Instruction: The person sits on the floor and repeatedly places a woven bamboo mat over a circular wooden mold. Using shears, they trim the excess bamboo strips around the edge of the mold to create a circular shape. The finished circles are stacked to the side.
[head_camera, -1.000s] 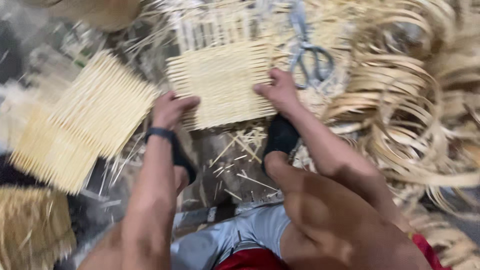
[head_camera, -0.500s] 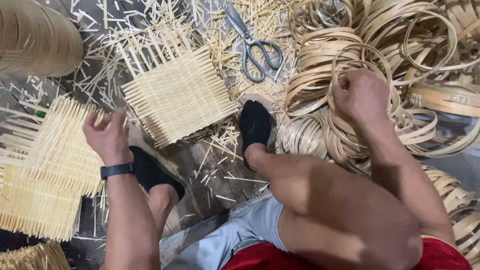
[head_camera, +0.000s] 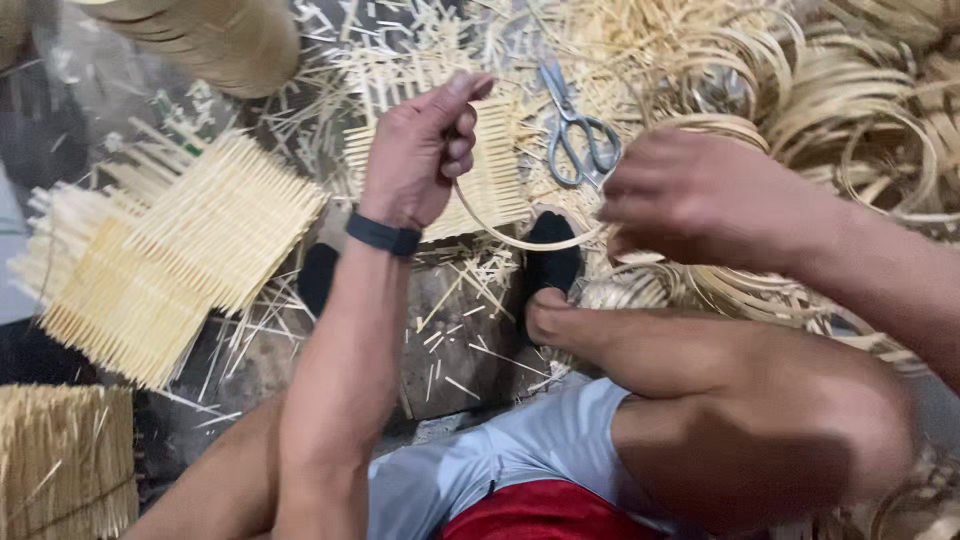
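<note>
I see the left hand (head_camera: 418, 150) raised above the small woven mat of pale bamboo strips (head_camera: 490, 170), which I take as my landmark. Its fingers are curled together and pinch one end of a thin round hoop of pale bamboo (head_camera: 520, 238). The hoop curves down in front of the mat and runs to the right hand (head_camera: 700, 200). This hand is to the right of the mat, its fingers pressed together around the other side of the hoop, though it is blurred. Metal scissors with grey handles (head_camera: 575, 130) lie just right of the mat, between it and a big heap of bamboo hoops (head_camera: 860, 110). Left of the mat lies a larger stack of woven bamboo mats (head_camera: 190, 250). Below the mat, two feet in black socks (head_camera: 550, 262) rest on the floor.
</note>
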